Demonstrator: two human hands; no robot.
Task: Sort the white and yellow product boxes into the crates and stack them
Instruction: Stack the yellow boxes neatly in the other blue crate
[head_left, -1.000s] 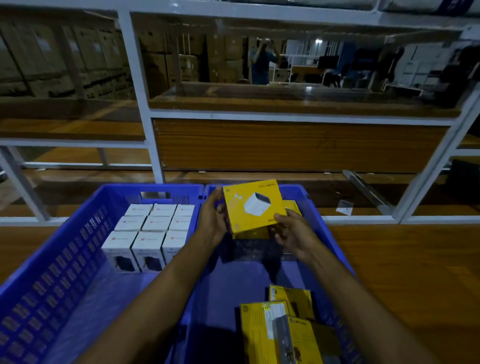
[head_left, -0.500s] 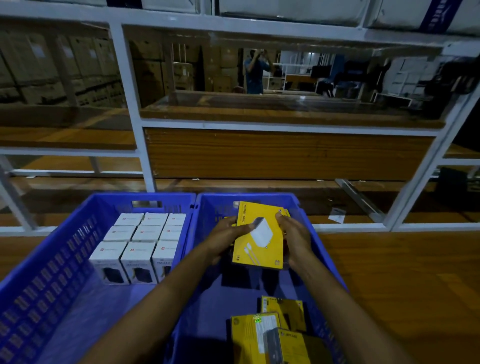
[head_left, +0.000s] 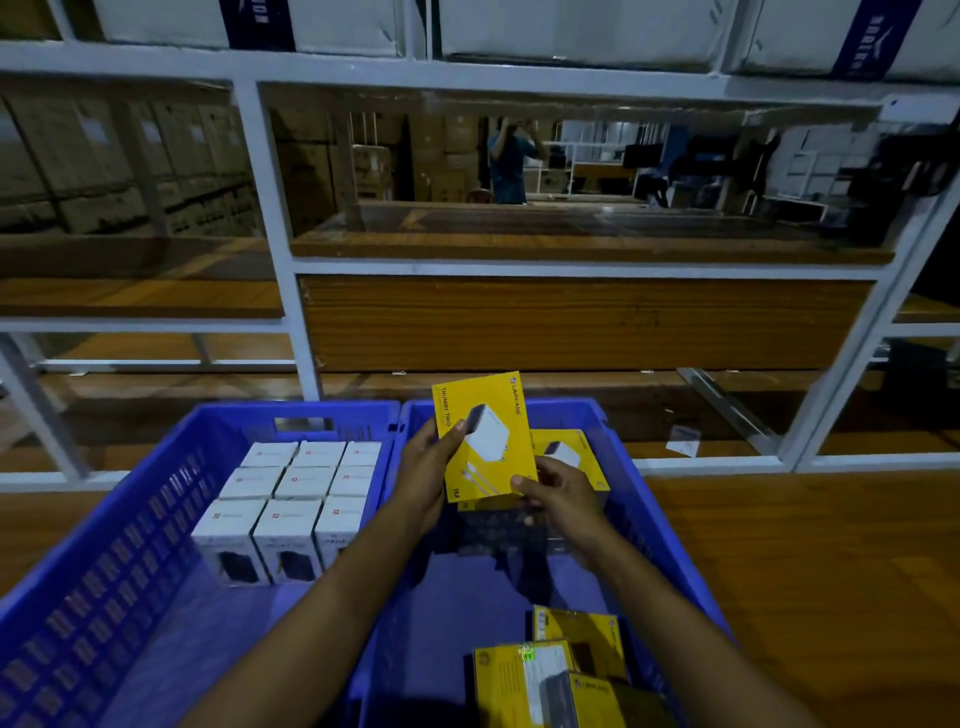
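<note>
Item: yellow box (head_left: 483, 436) upright over right crate (head_left: 654, 499) | Grip: left hand (head_left: 428, 470) and right hand (head_left: 558, 493) pinch opposite edges | Handling: likely light, stiff carton, glossy; hold by edges | White boxes (head_left: 293, 493) fill left crate (head_left: 130, 509).

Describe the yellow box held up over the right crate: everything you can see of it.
The yellow box is flat printed card, upright and slightly tilted, front showing a white charger picture, cable drawing and LAPCARE lettering. The left hand grips its left edge, the right hand its lower right corner. It is above the right crate, in front of another yellow box.
</note>
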